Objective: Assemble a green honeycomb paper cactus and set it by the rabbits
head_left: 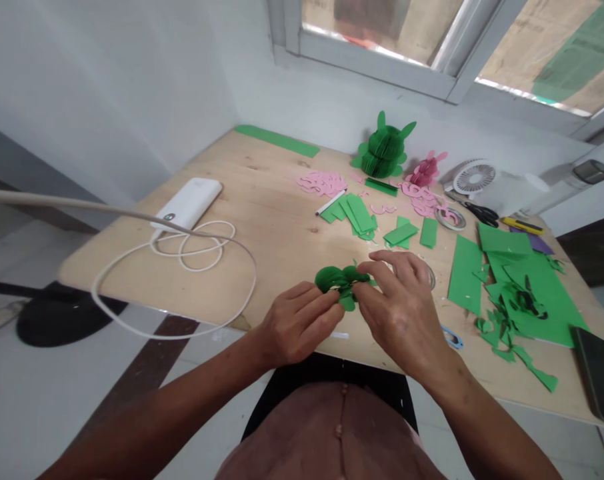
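A small green paper figure [332, 277] made of layered, rounded folds is held between my two hands over the table's front edge. My left hand [302, 323] has its fingers closed on the figure's left and lower side. On the other side, my right hand [395, 303] pinches its right end between thumb and fingers. My fingers cover part of the figure. Just behind my right hand, a roll of tape [431, 277] is partly hidden. Beyond the hands lie cut green paper strips [357, 215] and a marker pen [331, 202].
A green honeycomb paper figure [383, 152] and a pink one [425, 170] stand by the wall, near a small fan [475, 177]. Scissors [477, 210], green sheets [547, 287] and a phone [597, 373] lie right. A white power bank [189, 202] with a looped cable lies left.
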`<state>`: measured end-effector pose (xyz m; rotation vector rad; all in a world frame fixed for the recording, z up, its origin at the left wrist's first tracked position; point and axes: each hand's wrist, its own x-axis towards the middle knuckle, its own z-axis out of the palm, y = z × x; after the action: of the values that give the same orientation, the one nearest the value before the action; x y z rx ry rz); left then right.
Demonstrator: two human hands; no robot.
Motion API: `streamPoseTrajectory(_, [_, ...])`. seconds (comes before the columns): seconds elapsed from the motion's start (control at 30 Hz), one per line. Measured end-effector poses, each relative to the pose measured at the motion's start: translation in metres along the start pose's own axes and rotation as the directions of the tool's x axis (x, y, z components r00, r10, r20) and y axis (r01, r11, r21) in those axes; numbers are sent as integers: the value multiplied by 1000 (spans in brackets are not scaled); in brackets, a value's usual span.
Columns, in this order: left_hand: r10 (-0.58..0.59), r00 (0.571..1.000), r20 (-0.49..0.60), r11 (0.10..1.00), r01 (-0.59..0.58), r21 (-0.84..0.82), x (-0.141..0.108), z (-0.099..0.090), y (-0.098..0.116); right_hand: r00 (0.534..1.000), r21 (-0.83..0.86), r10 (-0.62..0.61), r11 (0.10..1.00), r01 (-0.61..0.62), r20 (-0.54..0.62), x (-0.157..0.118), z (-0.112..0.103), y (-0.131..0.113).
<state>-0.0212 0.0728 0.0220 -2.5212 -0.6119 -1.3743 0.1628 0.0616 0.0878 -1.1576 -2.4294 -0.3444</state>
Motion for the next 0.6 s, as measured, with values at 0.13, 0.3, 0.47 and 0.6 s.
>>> streamPoseTrajectory(0.13, [11,1000,0,1000,-11,-19,0,0,1,1000,-11,-18,1000,18,7,0,0,0])
streamPoseTrajectory(0.3, [15,1000,-9,1000,-15,-21,-2,2,0,999,-27,-32,999,33,14,-1,-1,0])
streamPoseTrajectory(0.47, [-9,1000,-11,1000,9,-16,-1,1,3,998,-31,-56,998,56,13,-1,-1,-1])
streamPoseTrajectory(0.6, [-8,1000,-27,999,7,-35,1,1,5,999,0,-51,999,51,17,-1,0,-1])
